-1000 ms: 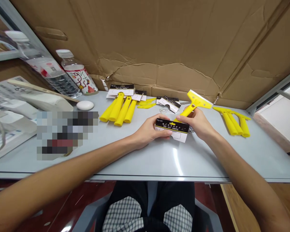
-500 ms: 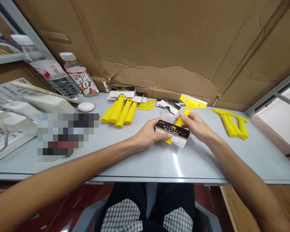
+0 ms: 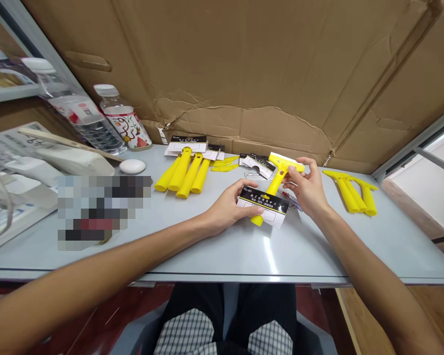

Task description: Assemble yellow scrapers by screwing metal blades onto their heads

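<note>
Between my hands is a yellow scraper [image 3: 276, 181], tilted with its wide head up and away from me. A black-and-white header card [image 3: 264, 206] sits around its handle, and the handle's end shows below the card. My left hand [image 3: 234, 207] pinches the card and the lower handle, thumb in front. At the scraper's head, my right hand [image 3: 308, 186] grips the right side between thumb and fingers. Behind the scraper lie several loose header cards [image 3: 258, 163]. Something small and partly hidden shows under my right hand; I cannot make out what it is.
Several yellow scrapers with cards [image 3: 185, 170] lie left of centre, beside flat yellow pieces [image 3: 225, 165]. More yellow handles [image 3: 351, 192] lie at right. Bottles [image 3: 126, 118], a white oval object [image 3: 132, 166] and a blurred-out item [image 3: 99, 212] are at left. Cardboard [image 3: 244, 64] backs the table.
My right hand has shifted from the scraper's neck up to its head. The head sits lower and further left, and more of the handle's end shows below the card.
</note>
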Demonstrator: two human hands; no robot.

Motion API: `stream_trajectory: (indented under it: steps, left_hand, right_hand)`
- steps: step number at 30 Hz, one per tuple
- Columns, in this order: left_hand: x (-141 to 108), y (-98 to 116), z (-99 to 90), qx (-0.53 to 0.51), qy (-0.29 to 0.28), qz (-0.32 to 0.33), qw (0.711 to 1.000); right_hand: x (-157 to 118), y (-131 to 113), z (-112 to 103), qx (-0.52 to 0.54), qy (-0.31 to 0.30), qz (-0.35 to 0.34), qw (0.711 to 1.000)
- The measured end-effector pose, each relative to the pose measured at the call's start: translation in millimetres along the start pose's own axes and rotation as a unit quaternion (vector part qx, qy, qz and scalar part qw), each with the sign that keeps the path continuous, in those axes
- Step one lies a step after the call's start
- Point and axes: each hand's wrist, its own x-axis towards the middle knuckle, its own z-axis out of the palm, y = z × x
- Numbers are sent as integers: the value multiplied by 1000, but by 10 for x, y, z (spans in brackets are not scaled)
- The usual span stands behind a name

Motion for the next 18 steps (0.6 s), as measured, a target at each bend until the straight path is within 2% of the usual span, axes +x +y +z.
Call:
stream_trajectory:
  steps: [5, 9, 13, 18]
  left_hand:
    - [29, -52, -22, -76, -7, 0, 997]
    - [39, -22, -40, -84, 11, 16, 996]
    - [44, 14, -50, -77, 22, 13, 997]
    - [90, -10, -66, -56, 64, 25, 996]
  right_hand:
    - [-76, 43, 74, -20, -62, 25, 998]
    - [-109, 97, 97, -18, -110, 63, 992]
    - [-93, 92, 79, -35, -121, 69, 990]
    - [-78, 48, 60, -37, -134, 67, 988]
